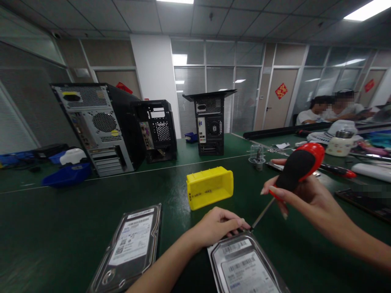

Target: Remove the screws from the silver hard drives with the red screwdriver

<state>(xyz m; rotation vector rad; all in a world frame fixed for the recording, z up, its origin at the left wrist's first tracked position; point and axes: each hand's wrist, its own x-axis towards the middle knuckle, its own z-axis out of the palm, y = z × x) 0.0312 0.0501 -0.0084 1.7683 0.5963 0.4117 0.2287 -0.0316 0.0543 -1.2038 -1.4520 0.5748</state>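
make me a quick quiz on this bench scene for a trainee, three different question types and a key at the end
1. What tool does the right hand hold?
2. True or false: the left hand rests at the far end of a hard drive.
3. The bin nearest the left hand is: a) red, b) yellow, c) blue.

Key:
1. A red-and-black screwdriver.
2. True.
3. b.
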